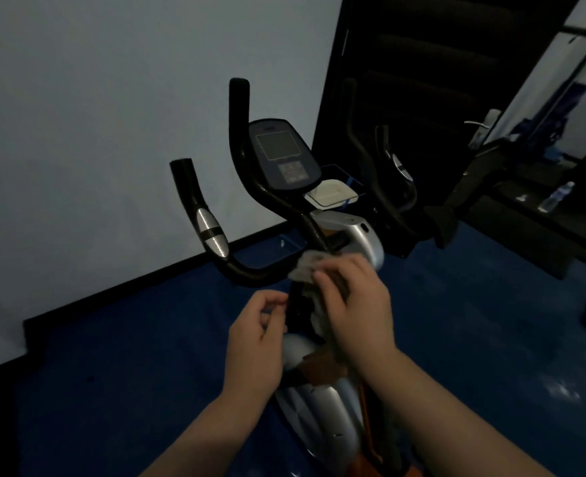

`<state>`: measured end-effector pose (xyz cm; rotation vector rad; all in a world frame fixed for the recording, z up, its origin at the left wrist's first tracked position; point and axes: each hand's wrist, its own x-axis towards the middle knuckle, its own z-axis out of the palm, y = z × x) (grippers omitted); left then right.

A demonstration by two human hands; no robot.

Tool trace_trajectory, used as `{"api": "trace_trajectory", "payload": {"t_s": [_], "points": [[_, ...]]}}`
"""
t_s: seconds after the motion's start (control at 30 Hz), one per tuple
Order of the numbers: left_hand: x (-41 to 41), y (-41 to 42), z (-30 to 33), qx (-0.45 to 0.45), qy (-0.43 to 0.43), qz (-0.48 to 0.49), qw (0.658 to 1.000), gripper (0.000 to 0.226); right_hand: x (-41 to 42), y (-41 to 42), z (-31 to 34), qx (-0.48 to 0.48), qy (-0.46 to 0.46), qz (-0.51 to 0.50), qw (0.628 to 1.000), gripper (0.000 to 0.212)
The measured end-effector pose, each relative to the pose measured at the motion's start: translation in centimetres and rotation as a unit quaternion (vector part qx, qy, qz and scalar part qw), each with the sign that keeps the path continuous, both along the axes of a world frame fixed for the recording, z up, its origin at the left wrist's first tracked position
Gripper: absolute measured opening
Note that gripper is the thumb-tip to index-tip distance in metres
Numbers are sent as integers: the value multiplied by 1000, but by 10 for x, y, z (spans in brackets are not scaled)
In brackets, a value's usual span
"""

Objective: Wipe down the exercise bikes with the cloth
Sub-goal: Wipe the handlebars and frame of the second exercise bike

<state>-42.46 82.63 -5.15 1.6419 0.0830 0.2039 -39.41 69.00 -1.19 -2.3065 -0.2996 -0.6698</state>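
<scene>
An exercise bike (322,401) with a silver body stands in front of me, its black handlebar (243,270) curving up to the left and its console (283,154) behind. My right hand (353,301) grips a pale cloth (307,266) and presses it against the black stem just below the handlebar junction. My left hand (255,339) sits on the left side of the same stem, fingers curled; whether it grips the stem or a part of the cloth is unclear.
A white wall lies to the left with a black skirting. The floor (129,373) is blue. A second machine's dark handlebars (384,173) stand to the right. A water bottle (558,196) rests on a dark platform at far right, near a door handle (479,123).
</scene>
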Motion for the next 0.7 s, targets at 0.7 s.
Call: {"api": "trace_trajectory", "payload": {"t_s": [0.7], "points": [[8, -32, 2, -17, -72, 123, 990, 25, -11, -21, -17, 52, -1, 97, 994, 6]]}}
